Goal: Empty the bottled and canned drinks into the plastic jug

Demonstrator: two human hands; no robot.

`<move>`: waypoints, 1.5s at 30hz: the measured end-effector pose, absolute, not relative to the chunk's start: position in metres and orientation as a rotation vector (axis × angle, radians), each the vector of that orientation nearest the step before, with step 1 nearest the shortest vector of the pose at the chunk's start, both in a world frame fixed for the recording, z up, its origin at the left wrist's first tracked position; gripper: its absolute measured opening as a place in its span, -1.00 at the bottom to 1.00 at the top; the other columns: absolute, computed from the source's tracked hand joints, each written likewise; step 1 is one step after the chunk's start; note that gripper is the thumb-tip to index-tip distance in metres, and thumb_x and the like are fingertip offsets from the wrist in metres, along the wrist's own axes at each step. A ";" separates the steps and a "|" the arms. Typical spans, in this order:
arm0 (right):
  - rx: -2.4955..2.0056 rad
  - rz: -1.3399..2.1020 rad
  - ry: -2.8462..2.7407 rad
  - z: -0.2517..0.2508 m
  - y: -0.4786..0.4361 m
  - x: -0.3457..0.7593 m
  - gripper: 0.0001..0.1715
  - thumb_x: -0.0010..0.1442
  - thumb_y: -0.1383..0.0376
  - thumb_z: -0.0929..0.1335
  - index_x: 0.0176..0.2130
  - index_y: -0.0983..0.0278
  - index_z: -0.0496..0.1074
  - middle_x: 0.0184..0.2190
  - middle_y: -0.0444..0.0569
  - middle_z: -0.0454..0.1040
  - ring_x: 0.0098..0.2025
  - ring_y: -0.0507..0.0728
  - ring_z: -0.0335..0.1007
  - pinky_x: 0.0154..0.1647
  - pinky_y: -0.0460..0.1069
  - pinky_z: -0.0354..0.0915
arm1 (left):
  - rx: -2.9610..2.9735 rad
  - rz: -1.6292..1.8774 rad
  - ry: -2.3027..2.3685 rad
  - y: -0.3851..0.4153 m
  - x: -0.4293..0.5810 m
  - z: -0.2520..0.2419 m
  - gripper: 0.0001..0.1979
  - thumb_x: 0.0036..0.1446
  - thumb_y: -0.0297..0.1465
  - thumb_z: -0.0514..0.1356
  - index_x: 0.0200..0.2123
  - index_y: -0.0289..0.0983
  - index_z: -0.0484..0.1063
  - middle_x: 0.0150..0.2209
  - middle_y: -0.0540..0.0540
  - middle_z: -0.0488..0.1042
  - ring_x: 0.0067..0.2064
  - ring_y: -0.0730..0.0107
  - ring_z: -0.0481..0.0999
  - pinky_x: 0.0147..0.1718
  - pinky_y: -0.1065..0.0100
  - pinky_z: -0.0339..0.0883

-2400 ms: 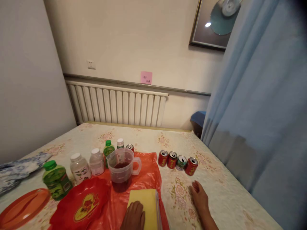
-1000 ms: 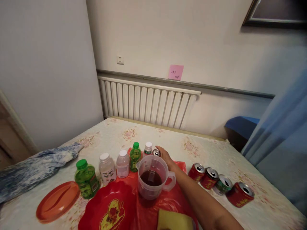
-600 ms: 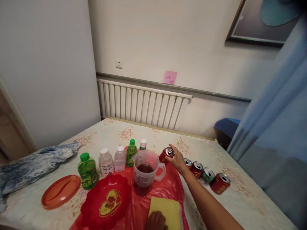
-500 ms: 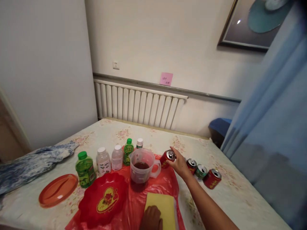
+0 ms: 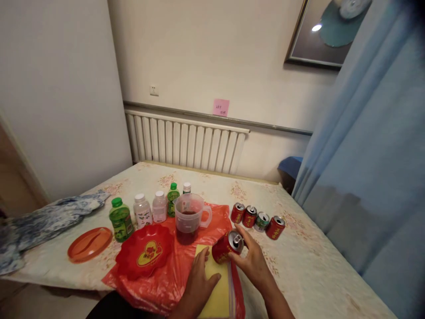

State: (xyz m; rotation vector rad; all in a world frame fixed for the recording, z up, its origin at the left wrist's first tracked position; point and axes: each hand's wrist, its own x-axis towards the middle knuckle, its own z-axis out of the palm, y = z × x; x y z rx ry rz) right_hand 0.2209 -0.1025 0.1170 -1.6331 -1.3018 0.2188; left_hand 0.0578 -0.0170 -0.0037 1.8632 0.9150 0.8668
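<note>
My right hand grips a red drink can near its top rim, tilted, above a yellow cloth. The can's tab end points up and to the right. Just left of the can, my left hand is open, thumb apart from the fingers, over the cloth's left edge. Behind both hands a clear measuring jug with dark liquid stands on a red plastic sheet. To the right several more cans stand in a row, among them a green one and a red one.
A red scalloped tray lies at left, with an orange lid beyond it. Green-capped bottles and white-capped bottles line up behind. Blue patterned fabric covers the left edge; a blue curtain hangs right.
My right hand has brought the red can from beside the jug's handle towards me, over the cloth. My left hand has lifted and opened next to it. The view has shifted right.
</note>
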 end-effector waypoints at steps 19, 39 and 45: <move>-1.699 0.567 -1.352 0.120 -0.152 0.168 -0.06 -0.15 0.45 0.37 0.25 0.28 0.24 0.24 0.06 0.30 0.28 0.22 0.18 0.35 0.15 0.02 | 1.855 0.676 0.619 -0.060 0.014 0.063 -0.21 -0.22 -0.58 0.23 0.18 -0.20 0.22 0.18 -0.16 0.34 0.20 0.08 0.30 0.23 0.12 0.13; -1.688 0.655 -1.348 0.110 -0.149 0.159 -0.02 -0.19 0.44 0.34 0.26 0.30 0.23 0.25 0.07 0.29 0.28 0.22 0.18 0.35 0.14 0.02 | 1.771 0.573 0.588 -0.063 -0.001 0.070 -0.18 -0.23 -0.57 0.27 0.19 -0.18 0.21 0.15 -0.12 0.37 0.15 0.13 0.36 0.18 0.18 0.20; -1.677 0.662 -1.332 0.107 -0.151 0.159 -0.03 -0.21 0.45 0.35 0.24 0.25 0.27 0.25 0.05 0.30 0.29 0.24 0.18 0.34 0.15 0.02 | 1.758 0.557 0.567 -0.063 -0.002 0.069 -0.19 -0.24 -0.57 0.27 0.18 -0.19 0.22 0.15 -0.13 0.38 0.15 0.10 0.36 0.16 0.17 0.21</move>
